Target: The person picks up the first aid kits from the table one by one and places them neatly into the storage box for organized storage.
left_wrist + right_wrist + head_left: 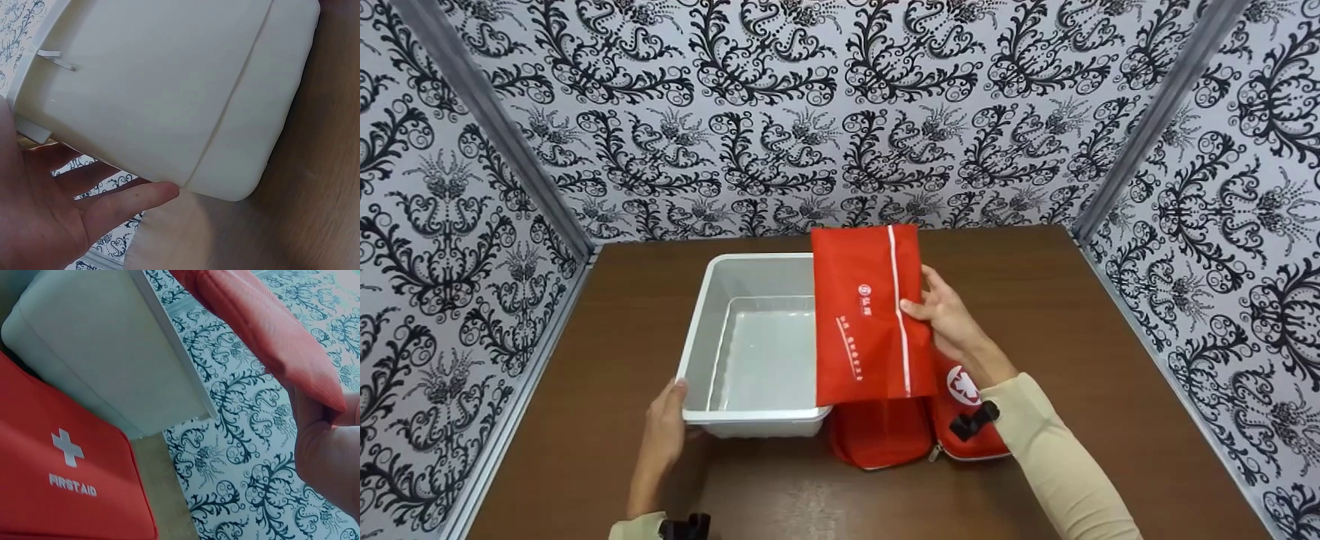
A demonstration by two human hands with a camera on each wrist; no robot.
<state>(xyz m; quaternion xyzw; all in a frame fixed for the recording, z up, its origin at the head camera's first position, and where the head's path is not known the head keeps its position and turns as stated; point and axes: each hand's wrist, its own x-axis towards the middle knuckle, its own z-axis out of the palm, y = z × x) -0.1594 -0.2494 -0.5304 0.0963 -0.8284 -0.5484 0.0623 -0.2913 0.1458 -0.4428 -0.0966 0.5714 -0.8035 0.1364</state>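
Observation:
A flat red pouch (855, 330) with white print and a white zipper line hangs over the right side of a white plastic bin (699, 337). My right hand (956, 319) pinches the pouch's right edge, thumb on the front and fingers behind it. At the bin's front left corner, my left hand (664, 424) grips the rim with the thumb on top. The left wrist view shows the outer wall of the bin (152, 95) with a finger along its edge. Inside, the visible part of the bin holds nothing; the pouch hides the rest.
Below the pouch, red zippered first aid cases (881, 439) lie on the brown table (765, 487) beside the bin. One bears a white round emblem (962, 385). Another red surface (34, 484) reads "FIRST AID". Patterned walls (840, 120) enclose the table at the back and sides.

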